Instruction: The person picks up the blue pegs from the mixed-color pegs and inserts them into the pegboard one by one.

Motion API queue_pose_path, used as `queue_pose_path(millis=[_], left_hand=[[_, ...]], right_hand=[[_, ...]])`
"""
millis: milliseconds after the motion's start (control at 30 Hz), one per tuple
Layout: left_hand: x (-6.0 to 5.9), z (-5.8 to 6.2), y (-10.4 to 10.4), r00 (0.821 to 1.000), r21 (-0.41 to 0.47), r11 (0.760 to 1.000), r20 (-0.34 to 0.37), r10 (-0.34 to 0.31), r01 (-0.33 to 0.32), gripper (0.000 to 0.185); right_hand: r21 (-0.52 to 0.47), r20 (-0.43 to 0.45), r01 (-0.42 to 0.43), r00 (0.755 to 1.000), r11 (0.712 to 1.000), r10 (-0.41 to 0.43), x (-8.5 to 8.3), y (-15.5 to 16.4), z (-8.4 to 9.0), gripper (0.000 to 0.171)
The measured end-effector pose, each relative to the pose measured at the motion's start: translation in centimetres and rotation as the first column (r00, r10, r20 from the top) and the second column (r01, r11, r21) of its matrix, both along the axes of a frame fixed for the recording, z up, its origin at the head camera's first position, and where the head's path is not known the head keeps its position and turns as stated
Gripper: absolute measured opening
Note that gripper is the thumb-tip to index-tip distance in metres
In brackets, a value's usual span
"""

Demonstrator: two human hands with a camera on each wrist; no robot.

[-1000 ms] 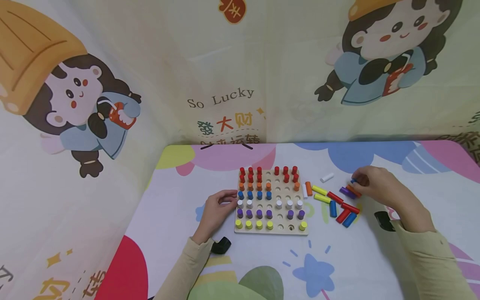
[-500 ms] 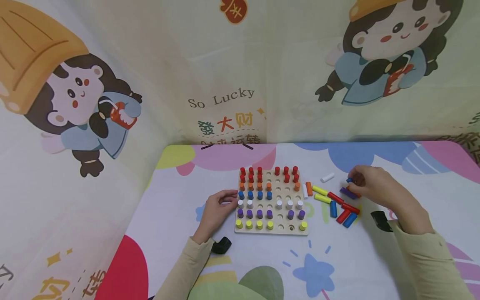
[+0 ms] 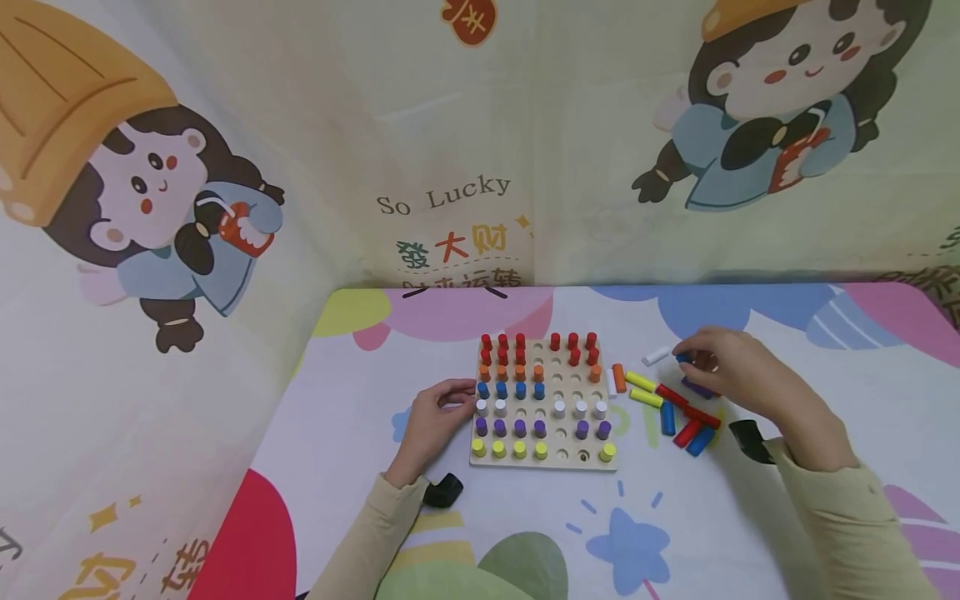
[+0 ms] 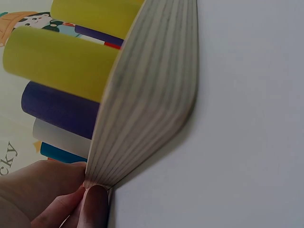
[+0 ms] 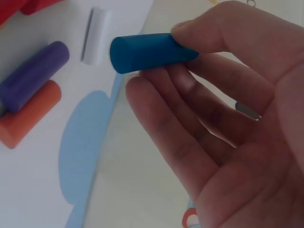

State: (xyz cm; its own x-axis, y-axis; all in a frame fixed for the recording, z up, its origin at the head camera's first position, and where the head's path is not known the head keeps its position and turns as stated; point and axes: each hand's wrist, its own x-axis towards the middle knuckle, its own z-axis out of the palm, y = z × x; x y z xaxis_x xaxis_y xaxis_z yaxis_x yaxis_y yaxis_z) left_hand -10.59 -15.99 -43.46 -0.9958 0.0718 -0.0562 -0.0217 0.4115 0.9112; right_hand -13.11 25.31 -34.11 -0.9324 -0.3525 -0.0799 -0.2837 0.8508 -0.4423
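Blue peg (image 5: 147,51) pinched at one end between thumb and fingers (image 5: 156,128) of right hand (image 3: 731,377), lifted clear of the table (image 3: 525,533), above the far end of the loose pegs lying right of the board. In the right wrist view, under and beyond it on the table: white peg (image 5: 96,35), purple peg (image 5: 33,76) and orange peg (image 5: 26,116), the last two lying side by side and touching. Remaining fingers of that hand loosely spread, holding nothing else. Scattered just right of the board in the head view: orange peg by the board edge (image 3: 618,377), two yellow pegs (image 3: 640,382), red pegs (image 3: 672,395), blue pegs (image 3: 667,418), all lying flat, some touching. Wooden peg board (image 3: 543,460) flat near the middle of the table, standing pegs in colour rows: red at the far side, then orange, blue, white, purple, yellow at the near edge, with several open holes in the middle and right columns. Left hand (image 3: 432,421) resting on the table at the board's left edge, fingers (image 4: 97,204) curled and pressed against the wooden side; in the left wrist view the board's edge fills the middle, yellow, purple and white pegs rising from it. Colourful printed cloth covering the table, cartoon-print backdrop (image 3: 187,208) behind.
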Motion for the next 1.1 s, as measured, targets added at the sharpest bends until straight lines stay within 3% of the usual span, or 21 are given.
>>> queue_pose_path(millis=[1100], left_hand=[[0.0, -0.2, 0.1, 1.0, -0.001, 1.0, 0.019, 0.013, -0.013, 0.031]], right_hand=[[-0.034, -0.066, -0.081, 0.995, 0.996, 0.078, -0.3, -2.6, -0.5, 0.022]])
